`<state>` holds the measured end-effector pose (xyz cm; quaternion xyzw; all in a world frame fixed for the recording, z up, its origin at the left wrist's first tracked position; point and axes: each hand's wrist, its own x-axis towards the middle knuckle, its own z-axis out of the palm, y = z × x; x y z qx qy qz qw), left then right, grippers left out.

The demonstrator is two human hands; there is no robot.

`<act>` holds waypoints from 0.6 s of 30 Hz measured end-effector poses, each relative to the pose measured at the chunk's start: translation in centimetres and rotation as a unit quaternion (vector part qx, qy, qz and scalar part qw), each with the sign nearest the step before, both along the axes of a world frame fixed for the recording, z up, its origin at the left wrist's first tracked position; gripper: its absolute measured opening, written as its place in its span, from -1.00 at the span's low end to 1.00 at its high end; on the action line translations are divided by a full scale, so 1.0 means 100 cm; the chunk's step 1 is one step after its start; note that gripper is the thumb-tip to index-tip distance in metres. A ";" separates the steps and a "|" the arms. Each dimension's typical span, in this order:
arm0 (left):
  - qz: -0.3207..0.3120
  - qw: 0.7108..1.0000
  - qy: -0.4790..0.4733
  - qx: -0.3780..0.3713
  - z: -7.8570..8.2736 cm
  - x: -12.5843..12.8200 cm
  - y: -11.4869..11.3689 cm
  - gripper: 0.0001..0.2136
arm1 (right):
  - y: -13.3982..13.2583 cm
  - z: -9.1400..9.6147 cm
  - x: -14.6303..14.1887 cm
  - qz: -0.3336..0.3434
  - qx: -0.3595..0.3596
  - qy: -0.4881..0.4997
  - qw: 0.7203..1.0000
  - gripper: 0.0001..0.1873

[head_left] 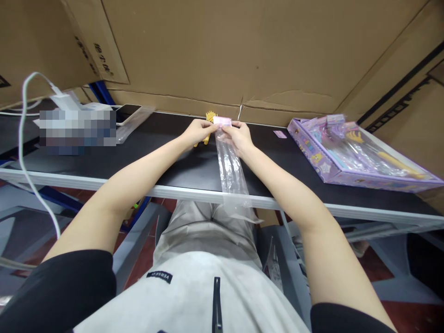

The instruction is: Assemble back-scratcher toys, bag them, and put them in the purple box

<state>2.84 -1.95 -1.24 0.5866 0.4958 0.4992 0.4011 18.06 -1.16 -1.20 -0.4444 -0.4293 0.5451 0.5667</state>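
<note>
A long clear plastic sleeve [231, 169] lies on the black table [173, 166], its lower end hanging over the front edge. At its far end sits a small pink header card [222, 121]. My left hand [197, 131] and my right hand [237, 135] both pinch that pink-topped end from either side, fingers closed on it. A yellow comb-like toy [209, 119] lies just behind my left hand, mostly hidden by it.
A purple box [324, 162] full of bagged toys stands at the right. A small pink card [280, 134] lies on the table near it. At the left are a white charger and cable [24, 120], a phone [128, 112] and clear bags. Cardboard walls close the back.
</note>
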 end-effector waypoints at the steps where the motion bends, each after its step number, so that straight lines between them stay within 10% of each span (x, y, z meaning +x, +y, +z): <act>1: 0.005 1.000 -0.002 0.005 0.000 0.001 -0.001 -0.76 | -0.002 0.000 -0.002 0.003 0.001 0.001 1.000 -0.47; 18: -0.041 0.999 -0.033 -0.007 0.000 -0.004 0.006 -0.80 | 0.000 -0.001 0.006 0.049 0.046 -0.117 0.991 -0.85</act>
